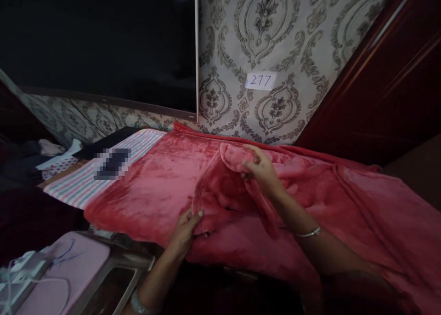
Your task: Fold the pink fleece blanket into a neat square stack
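Observation:
A plush red blanket [148, 181] is spread over a table-height surface, with a bound edge folded up near the middle. My left hand [188, 225] pinches that edge at the near side, thumb on top. Farther back and to the right, my right hand [258, 165] grips a raised, rounded corner of the same blanket. Between the two hands the lifted cloth sags in dark folds. More of the blanket lies bunched and layered to the right, beneath my right forearm.
A striped cloth [106, 163] with a blurred dark object [113, 163] on it lies at the left. Behind hangs a television [103, 43]. A paper marked 277 [261, 80] is on the wallpaper. A power strip [24, 278] with cables rests on a pink box [82, 260], lower left.

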Available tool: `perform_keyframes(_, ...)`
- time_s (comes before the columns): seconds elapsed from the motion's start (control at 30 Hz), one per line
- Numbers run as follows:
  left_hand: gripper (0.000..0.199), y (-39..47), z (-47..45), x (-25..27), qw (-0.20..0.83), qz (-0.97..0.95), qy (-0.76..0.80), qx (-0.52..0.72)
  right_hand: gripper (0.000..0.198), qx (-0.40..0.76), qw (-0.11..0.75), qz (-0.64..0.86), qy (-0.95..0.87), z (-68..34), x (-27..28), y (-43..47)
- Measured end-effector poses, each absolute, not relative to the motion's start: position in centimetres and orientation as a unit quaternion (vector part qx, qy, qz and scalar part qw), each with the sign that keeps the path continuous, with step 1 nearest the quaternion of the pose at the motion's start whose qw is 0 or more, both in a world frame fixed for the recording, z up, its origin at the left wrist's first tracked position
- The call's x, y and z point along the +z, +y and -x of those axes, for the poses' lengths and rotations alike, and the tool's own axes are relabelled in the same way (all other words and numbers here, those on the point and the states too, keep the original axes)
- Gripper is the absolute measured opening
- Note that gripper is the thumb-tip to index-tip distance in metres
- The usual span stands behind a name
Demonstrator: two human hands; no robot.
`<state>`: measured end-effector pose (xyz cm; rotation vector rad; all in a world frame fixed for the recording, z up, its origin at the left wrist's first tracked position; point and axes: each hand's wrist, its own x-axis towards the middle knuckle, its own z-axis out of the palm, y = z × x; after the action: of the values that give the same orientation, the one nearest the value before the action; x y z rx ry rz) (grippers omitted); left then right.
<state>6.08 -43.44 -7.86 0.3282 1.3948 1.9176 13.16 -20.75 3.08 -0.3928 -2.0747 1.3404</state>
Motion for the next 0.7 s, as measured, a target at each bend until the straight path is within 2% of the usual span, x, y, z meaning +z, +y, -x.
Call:
perform_keyframes(0.07, 0.046, -43.5, -6.2, -7.8, 0.37, -0.121, 0.542, 0.745, 0.058, 0.656, 0.325, 0.153, -0.664, -13.6, 3.3, -22.7)
perform_keyframes(0.17, 0.048, -43.5, -6.3, -7.7, 0.38, -0.115, 0.527, 0.752, 0.059, 0.737, 0.244, 0.172, -0.607, -14.7, 0.9, -26.7)
perform_keyframes(0.23, 0.047, -43.4, -6.2, -7.7, 0.38, -0.114, 0.513, 0.761, 0.059, 0.754, 0.164, 0.186, -0.608, -15.5, -1.5, -28.8)
perform_keyframes(0.3, 0.045, -43.2, -6.2, -7.7, 0.374, -0.116, 0.505, 0.769, 0.059, 0.761, 0.12, 0.197, -0.606, -16.2, -3.3, -30.0)
perform_keyframes(0.53, 0.038, -43.0, -6.0, -8.2, 0.392, -0.136, 0.502, 0.759, 0.059, 0.775, 0.183, 0.187, -0.575, -16.3, -3.4, -30.6)
perform_keyframes(0.7, 0.05, -42.8, -6.2, -8.5, 0.428, -0.127, 0.467, 0.763, 0.07, 0.785, 0.075, 0.185, -0.587, -15.8, -5.9, -32.2)
